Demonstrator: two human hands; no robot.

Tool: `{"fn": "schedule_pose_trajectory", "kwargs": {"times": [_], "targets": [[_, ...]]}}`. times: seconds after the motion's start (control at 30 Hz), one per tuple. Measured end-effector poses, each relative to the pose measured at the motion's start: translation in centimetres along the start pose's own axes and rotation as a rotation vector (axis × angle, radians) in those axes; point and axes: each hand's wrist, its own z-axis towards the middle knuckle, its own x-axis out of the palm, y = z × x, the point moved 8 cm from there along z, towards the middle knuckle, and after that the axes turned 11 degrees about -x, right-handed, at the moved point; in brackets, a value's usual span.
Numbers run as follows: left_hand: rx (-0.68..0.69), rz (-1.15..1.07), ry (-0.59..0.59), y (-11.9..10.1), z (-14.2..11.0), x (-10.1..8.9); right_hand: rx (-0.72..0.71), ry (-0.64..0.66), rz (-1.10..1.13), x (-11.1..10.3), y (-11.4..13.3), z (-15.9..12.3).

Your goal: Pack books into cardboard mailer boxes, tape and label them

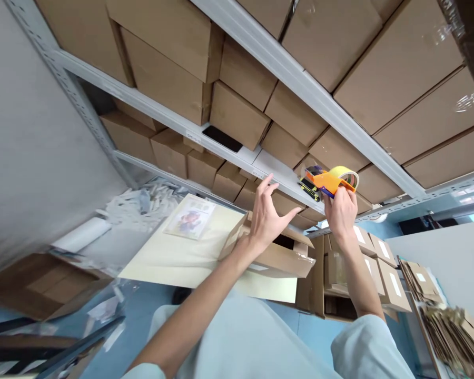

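My right hand (pixel 341 211) grips an orange tape dispenser (pixel 327 182) with a yellow tape roll on it, up at the edge of the grey shelf (pixel 286 188). My left hand (pixel 269 223) is raised over a cardboard box (pixel 276 260), thumb and fingers spread with nothing between them. That box sits on the pale yellow tabletop (pixel 158 263), its upper flaps raised and a strip of clear tape at its right end. To the left of it a clear-wrapped item (pixel 190 217) with a colourful picture lies flat. Beside the dispenser is a small black and yellow object (pixel 308 188), partly hidden.
Shelves above hold rows of cardboard boxes (pixel 237 113), with a dark flat object (pixel 222 138) among them. Labelled cartons (pixel 391 279) stand at the right, near stacks of flattened cardboard (pixel 454 331). An open carton (pixel 43 284) and a white roll (pixel 81 235) lie at the left.
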Motion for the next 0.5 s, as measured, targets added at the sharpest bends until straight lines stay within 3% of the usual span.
{"fn": "schedule_pose_trajectory", "kwargs": {"times": [0.23,0.37,0.5], "targets": [[0.069,-0.043,-0.101,-1.7,0.3,-1.8,0.002,-0.063,-0.026,-5.7,3.1,-1.6],[0.179,-0.114,-0.231,-2.2,0.2,-4.3,-0.002,-0.084,-0.065,-7.6,4.6,-1.8],[0.225,-0.169,-0.249,-1.9,0.8,-6.0,-0.020,-0.119,-0.076,-8.9,5.9,-1.6]]}}
